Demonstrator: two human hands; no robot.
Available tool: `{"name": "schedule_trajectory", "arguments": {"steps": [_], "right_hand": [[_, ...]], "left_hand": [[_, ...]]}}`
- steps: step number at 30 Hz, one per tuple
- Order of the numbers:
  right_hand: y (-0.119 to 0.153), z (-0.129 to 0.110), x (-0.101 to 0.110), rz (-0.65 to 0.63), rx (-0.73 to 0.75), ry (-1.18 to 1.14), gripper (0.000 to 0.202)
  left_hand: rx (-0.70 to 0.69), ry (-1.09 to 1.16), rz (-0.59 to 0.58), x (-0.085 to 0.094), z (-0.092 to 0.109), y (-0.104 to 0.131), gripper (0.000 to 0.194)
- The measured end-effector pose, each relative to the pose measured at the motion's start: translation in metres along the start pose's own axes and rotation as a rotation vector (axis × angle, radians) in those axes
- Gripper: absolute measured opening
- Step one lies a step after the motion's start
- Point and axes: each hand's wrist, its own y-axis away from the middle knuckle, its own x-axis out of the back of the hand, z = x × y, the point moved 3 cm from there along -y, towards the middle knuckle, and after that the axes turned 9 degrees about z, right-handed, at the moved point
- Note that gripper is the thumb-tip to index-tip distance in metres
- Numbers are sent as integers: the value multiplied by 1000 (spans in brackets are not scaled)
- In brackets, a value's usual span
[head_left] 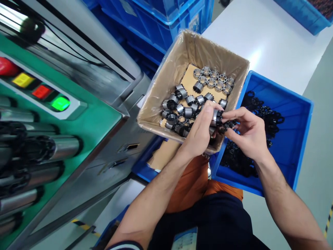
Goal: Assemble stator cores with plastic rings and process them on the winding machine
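My left hand (200, 130) is closed around a silver stator core (214, 118) with a black toothed end, above the near right side of a lined cardboard box (166, 78). Close beside it, my right hand (248, 130) pinches a black plastic toothed ring (225, 127) between thumb and fingers. The ring is near the core's black end; whether they touch cannot be made out. Inside the box, bare metal cores (211, 82) stand in rows on a cardboard sheet (187, 80), with black-ended cores (179, 108) lying loosely nearer me.
A blue tray (288, 146) on the right holds a pile of black plastic rings (267, 116). To the left is a green machine panel (96, 118) with lit buttons (61, 103) and metal cylinders (62, 146). Blue crates (151, 26) stand behind the box, beside a white table (234, 26).
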Motion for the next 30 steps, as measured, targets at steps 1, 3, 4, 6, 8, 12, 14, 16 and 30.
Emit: {"name": "schedule_trajectory", "arguments": {"steps": [1, 3, 4, 6, 8, 12, 14, 16, 30], "right_hand": [[0, 0, 0, 5, 25, 9, 28], [1, -1, 0, 18, 77, 36, 29], [2, -1, 1, 20, 100, 51, 30], [3, -1, 2, 13, 139, 74, 31], [3, -1, 2, 4, 172, 82, 33], [4, 2, 2, 4, 133, 30, 35], [4, 2, 2, 21, 75, -39, 36], [5, 1, 4, 18, 61, -71, 38], [10, -7, 2, -36, 136, -9, 44]], "left_hand": [[-7, -5, 5, -1, 1, -1, 66], [-24, -7, 1, -3, 5, -3, 69], [-27, -6, -6, -4, 6, -4, 71], [-23, -1, -19, -5, 7, -5, 75], [-7, -4, -23, -6, 6, -6, 79], [51, 3, -58, -5, 2, -5, 80], [78, 41, -100, -3, 1, -4, 72], [93, 86, -136, -1, 1, -1, 62], [82, 26, -156, 0, 6, 0, 68]]}}
